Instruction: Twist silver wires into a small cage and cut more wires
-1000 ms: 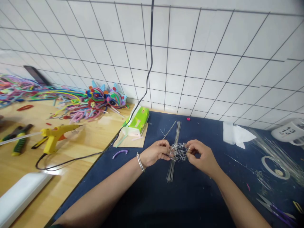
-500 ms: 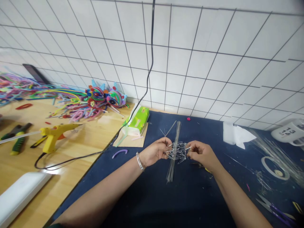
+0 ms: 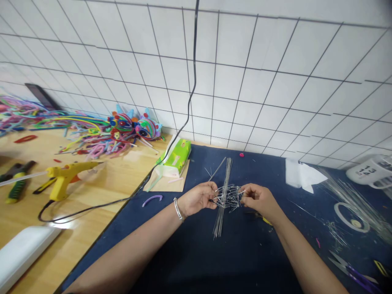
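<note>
Both hands meet over a dark blue mat (image 3: 190,253). My left hand (image 3: 197,199), with a silver bracelet on its wrist, pinches the left side of a small tangled silver wire frame (image 3: 229,196). On the frame's right side my right hand (image 3: 259,200) is closed in a pinch. Under the frame lies a bundle of long straight wires (image 3: 223,196), running from far to near on the mat.
A yellow glue gun (image 3: 65,174) with a black cable, pliers (image 3: 16,179) and a pile of coloured pipe cleaners (image 3: 92,134) lie on the wooden table at left. A green tissue pack (image 3: 176,157) sits on cardboard. Right: white paper (image 3: 301,175), more wires (image 3: 358,204), tape ring (image 3: 350,212), scissors (image 3: 352,271).
My right hand has lowered and turned slightly, fingers now tighter on the frame's right side. The frame has shifted a little; the view drifted slightly to the right.
</note>
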Demonstrator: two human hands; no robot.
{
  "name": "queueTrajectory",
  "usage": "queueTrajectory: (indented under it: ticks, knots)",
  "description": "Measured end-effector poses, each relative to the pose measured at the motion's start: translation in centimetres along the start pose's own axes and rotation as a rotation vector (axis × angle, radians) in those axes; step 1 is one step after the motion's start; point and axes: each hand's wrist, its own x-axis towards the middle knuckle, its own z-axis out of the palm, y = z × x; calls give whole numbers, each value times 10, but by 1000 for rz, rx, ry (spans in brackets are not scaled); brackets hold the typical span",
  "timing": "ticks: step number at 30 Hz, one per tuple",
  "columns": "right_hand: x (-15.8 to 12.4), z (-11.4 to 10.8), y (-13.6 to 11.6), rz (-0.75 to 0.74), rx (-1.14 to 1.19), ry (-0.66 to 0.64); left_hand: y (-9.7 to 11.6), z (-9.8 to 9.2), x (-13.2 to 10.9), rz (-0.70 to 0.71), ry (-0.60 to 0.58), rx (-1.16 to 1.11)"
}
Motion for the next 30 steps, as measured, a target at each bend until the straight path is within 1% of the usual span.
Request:
queueTrajectory:
  ticks: [5, 10, 16, 21, 25, 30]
  knots:
    - [0, 1, 2, -34, -88, 25, 1, 1, -2, 33, 34, 19]
    - [1, 2, 7, -25, -167, 30, 0, 2, -3, 42, 53, 48]
    - [1, 4, 3, -34, -176, 21, -3, 0, -2, 50, 68, 54]
    - [0, 6, 0, -36, -184, 40, -3, 4, -3, 58, 70, 14]
    - [1, 7, 1, -31, -187, 47, -2, 8, -4, 37, 65, -19]
    - [0, 7, 2, -40, -214, 56, -3, 11, -3, -2, 66, -9]
